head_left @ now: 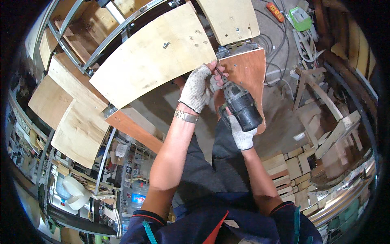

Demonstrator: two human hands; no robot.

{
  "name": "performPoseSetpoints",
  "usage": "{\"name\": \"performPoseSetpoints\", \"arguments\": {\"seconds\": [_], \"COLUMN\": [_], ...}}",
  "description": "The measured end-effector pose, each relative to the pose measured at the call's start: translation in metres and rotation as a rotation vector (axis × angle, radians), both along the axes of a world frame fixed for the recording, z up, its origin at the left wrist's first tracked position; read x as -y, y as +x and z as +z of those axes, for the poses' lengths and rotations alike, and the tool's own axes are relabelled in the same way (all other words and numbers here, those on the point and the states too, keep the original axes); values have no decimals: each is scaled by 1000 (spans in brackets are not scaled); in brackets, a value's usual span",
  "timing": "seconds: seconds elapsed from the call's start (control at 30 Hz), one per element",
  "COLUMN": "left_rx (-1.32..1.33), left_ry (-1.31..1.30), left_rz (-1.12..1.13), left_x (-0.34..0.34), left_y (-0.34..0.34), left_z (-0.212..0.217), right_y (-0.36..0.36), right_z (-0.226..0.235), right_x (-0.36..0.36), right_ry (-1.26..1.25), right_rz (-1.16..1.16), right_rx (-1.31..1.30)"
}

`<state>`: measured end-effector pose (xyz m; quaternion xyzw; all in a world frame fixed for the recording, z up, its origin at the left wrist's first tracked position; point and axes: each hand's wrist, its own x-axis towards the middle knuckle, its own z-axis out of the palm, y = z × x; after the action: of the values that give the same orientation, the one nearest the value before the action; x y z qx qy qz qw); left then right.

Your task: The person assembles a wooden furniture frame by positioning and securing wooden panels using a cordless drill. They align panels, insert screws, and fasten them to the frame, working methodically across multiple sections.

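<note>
Overhead, a black cordless drill (pixel 240 106) is gripped by the right hand (pixel 241 132), clenched around its handle in a white knitted glove. The bit is pressed against the upper edge of a reddish-brown wooden panel (pixel 248 69), just below a metal hinge (pixel 235 48). The left hand (pixel 196 88), in a fingerless white glove, is curled around the bit, fingertips pinching it. A pale curved plywood panel (pixel 154 53) lies just beside the left hand. Short wooden offcuts (pixel 290 166) are stacked on the floor below.
</note>
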<state>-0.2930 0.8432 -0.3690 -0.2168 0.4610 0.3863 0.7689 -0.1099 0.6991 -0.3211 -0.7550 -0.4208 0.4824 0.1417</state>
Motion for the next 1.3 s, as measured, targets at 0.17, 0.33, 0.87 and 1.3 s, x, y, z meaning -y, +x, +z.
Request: {"name": "performPoseSetpoints", "arguments": {"seconds": [0.17, 0.33, 0.87, 1.3], "left_rx": [10, -73, -150, -207], "left_ry": [77, 211, 454, 609], "left_rz": [-63, -196, -364, -154], "left_x": [-5, -23, -27, 22], "left_y": [18, 55, 99, 73], "left_z": [21, 80, 100, 64], "right_y": [14, 22, 63, 63], "right_z": [-1, 25, -33, -57], "right_x": [5, -28, 4, -29], "right_ry": [201, 156, 164, 524], "right_rz": [42, 44, 151, 47], "right_rx": [41, 16, 368, 186]}}
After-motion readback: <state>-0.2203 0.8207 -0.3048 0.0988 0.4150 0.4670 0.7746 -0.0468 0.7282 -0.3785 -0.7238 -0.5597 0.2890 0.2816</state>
